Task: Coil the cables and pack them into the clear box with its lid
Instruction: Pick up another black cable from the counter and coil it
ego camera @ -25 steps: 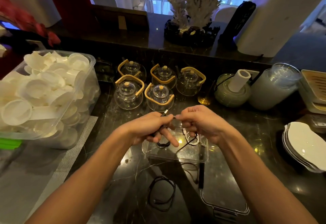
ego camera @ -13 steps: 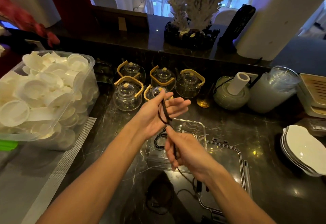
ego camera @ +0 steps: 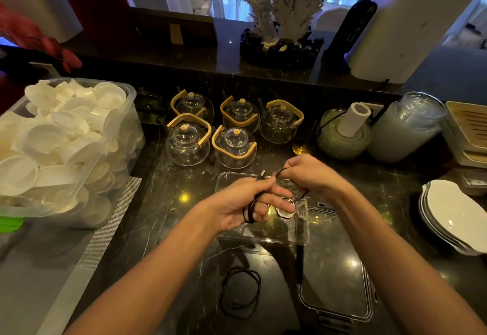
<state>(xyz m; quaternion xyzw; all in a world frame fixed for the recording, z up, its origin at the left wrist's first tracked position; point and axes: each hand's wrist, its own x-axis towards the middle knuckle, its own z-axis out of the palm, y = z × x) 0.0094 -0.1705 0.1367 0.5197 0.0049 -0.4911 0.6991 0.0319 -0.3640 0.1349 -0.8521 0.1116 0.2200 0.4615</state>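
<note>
both hands hold one black cable (ego camera: 252, 206) above the box (ego camera: 263, 232): left hand (ego camera: 245, 202) grips its loops, right hand (ego camera: 308, 176) pinches its free end. lid (ego camera: 334, 282) lies nearer, below the right hand.

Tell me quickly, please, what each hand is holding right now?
Left hand: grips the thin black cable coil.
Right hand: pinches the same cable's other end.

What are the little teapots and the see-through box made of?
The teapots look like clear shiny glass, since you see straight through them; their tan handles seem to be wood or bamboo. The clear box is probably glossy plastic, with thin see-through walls and rounded corners, though it might be glass.
</note>
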